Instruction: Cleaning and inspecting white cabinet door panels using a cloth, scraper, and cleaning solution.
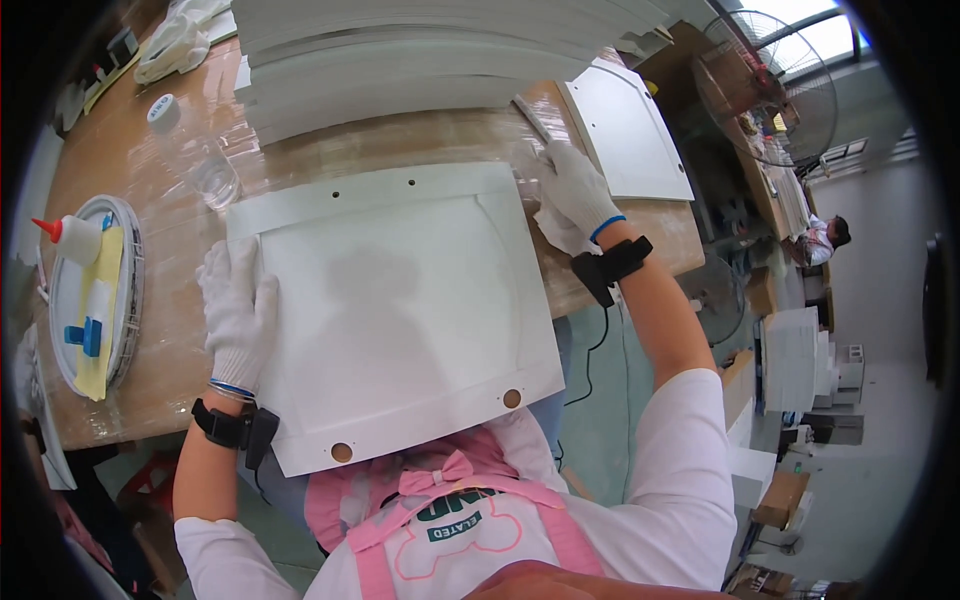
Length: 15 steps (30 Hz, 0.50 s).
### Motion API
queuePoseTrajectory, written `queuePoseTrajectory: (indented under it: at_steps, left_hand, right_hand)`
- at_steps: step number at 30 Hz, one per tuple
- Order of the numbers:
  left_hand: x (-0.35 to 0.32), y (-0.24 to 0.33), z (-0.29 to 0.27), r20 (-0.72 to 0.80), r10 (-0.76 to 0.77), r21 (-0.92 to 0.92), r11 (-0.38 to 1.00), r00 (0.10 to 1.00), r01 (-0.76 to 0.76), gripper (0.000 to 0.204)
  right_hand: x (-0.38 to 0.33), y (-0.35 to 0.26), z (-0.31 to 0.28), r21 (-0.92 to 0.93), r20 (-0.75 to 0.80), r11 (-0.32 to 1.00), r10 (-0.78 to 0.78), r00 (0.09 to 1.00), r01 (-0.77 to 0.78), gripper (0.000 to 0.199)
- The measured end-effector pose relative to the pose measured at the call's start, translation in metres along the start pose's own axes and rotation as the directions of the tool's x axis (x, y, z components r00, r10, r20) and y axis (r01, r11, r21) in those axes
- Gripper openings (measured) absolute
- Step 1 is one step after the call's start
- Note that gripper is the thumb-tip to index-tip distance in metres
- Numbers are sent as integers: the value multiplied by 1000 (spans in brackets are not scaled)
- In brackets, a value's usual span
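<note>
A white rectangular panel lies in front of me, its near edge reaching past the table's edge toward my lap. It has two small dark holes along the far edge and two larger round holes along the near edge. My left hand, in a white knit glove, rests on the panel's left edge with fingers stretched out. Beyond the right edge, my gloved right hand is closed around a crumpled white cloth. A thin grey strip lies just past its fingertips; whether they touch is unclear.
A tall stack of white boards stands at the back, with another white panel to its right. At left are a clear plastic bottle and a round tray bearing a red-tipped glue bottle. A caged fan stands far right.
</note>
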<state>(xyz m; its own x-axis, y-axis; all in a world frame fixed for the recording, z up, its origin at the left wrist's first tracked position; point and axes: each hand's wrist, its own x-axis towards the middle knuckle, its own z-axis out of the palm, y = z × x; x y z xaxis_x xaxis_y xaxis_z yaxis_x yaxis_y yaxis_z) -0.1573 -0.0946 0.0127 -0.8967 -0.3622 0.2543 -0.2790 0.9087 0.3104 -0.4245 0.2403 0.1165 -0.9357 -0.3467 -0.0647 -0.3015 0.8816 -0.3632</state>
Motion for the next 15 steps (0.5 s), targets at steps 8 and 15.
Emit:
queuePoseTrajectory:
  at_steps: [8,15]
  left_hand:
    - [9,6,4,-6,57,-64,996,998,-57,51]
    - [6,0,7,-26,96,-23,995,995,-97,49]
  right_hand:
    - [12,10,62,-243,-111,883,-437,892,403,25]
    - [-134,33,26,-120,549,621,-609,573,775,39]
